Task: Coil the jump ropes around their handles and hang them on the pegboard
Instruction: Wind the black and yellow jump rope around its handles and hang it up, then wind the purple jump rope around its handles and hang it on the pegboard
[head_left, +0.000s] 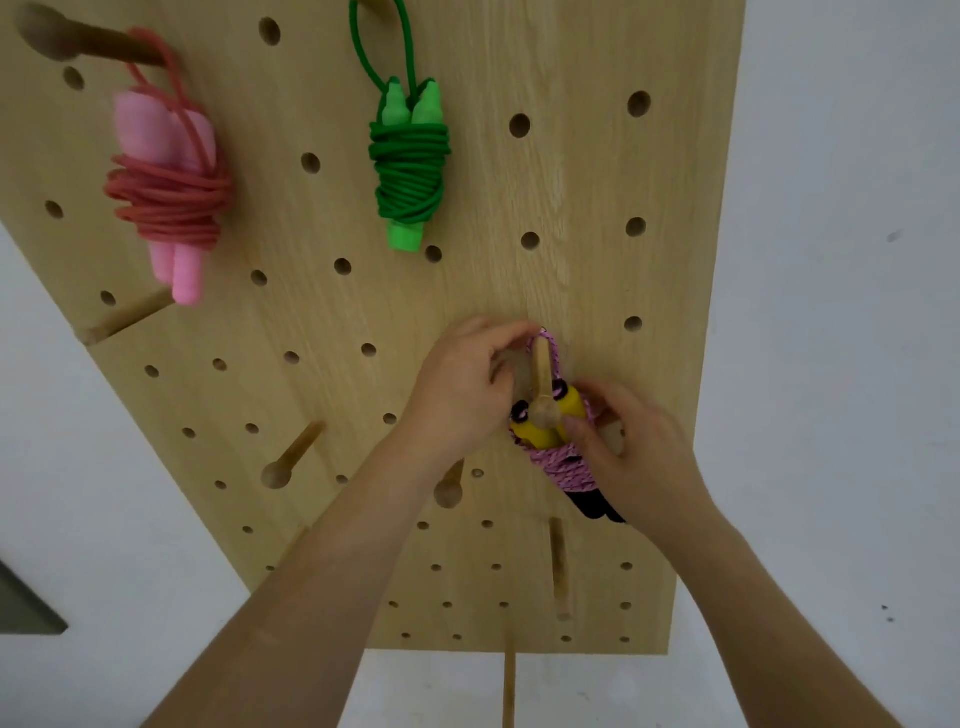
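Two bare forearms (322, 571) reach up from the bottom edge toward a board mounted on a pale grey-white wall (831, 260), which is matte with a few small dark specks. The pegboard (571, 182) is a flat panel of light wood with visible grain, drilled with rows of round holes (519, 126).

At the upper left, a pink rope (171, 192) hangs from a thick wooden peg (78, 39). Its smooth cord is wound in loose turns around two soft-looking pink handles, and it appears slightly blurred. Just right of it, a green rope (410, 176) is coiled the same way around green handles, with its loop running up to the top edge of the view.

Lower right on the board is the purple rope (563, 465), a braided, speckled cord wrapped around yellow handles (571, 408) with black ends. Its loop lies around a slim round-tipped dowel (543, 384) that sticks out toward the camera. The left hand (462, 384) pinches the top of that loop against the base of the dowel. The right hand (634, 447) has its fingers curled around the coiled bundle from the side.

Several more dowels (293, 457) stick out lower on the board.
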